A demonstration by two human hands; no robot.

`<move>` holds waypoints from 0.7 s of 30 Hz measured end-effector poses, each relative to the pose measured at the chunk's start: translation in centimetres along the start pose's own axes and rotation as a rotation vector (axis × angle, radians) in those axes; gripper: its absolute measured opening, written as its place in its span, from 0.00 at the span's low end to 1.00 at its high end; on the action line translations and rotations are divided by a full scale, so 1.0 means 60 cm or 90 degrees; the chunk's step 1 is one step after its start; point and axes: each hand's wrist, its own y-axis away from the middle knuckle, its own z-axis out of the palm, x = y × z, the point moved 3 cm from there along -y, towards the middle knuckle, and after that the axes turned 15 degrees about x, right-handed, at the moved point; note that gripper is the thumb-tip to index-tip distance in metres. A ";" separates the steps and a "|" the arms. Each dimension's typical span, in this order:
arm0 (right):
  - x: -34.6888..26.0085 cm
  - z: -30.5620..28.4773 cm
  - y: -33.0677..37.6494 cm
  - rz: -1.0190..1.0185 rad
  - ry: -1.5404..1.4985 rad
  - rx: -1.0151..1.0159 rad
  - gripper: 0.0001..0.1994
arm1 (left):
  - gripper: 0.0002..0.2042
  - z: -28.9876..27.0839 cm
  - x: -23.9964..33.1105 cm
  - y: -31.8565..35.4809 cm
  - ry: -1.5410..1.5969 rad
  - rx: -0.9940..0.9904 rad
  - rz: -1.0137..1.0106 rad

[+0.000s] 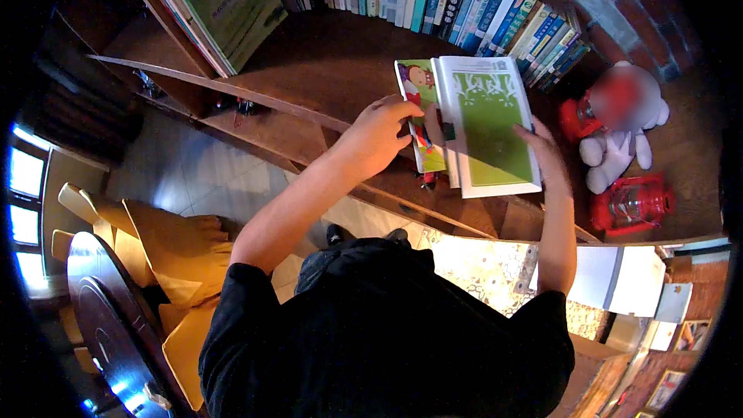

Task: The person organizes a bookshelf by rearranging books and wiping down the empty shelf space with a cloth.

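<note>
A book (495, 128) with a green panel and white borders lies tilted over the front of the wooden shelf. Along its left side shows a bright cartoon cover (423, 77); I cannot tell whether this is part of the same book or a second one beneath. My left hand (381, 135) has bent fingers on the cartoon cover's left edge. My right hand (544, 151) grips the right edge, thumb on top of the green panel and the other fingers hidden underneath.
A row of upright books (464, 8) lines the back of the shelf (333, 50). Large thin books (224, 11) lean at the left. To the right sit a pale plush toy (619, 147) and a red lantern (633, 205). Behind on the left are yellow-covered chairs (166, 244) and a dark round table (104, 325).
</note>
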 end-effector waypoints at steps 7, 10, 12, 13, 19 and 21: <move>0.015 0.042 -0.011 0.018 -0.090 -0.050 0.24 | 0.09 0.055 0.000 -0.042 0.444 0.058 -0.312; 0.007 0.054 -0.005 0.014 -0.129 -0.070 0.24 | 0.13 0.101 -0.033 -0.047 0.828 0.121 -0.490; -0.001 0.051 -0.003 0.013 -0.164 -0.096 0.24 | 0.08 0.095 -0.039 -0.037 0.797 0.177 -0.422; -0.006 0.051 0.005 0.020 -0.162 -0.075 0.24 | 0.09 0.079 -0.061 -0.025 0.785 0.203 -0.394; 0.015 0.025 0.037 0.034 -0.215 0.101 0.27 | 0.12 -0.120 -0.002 0.046 0.645 0.433 -0.164; 0.023 0.034 0.026 0.011 -0.258 0.070 0.27 | 0.15 -0.160 0.029 0.064 0.638 0.471 -0.127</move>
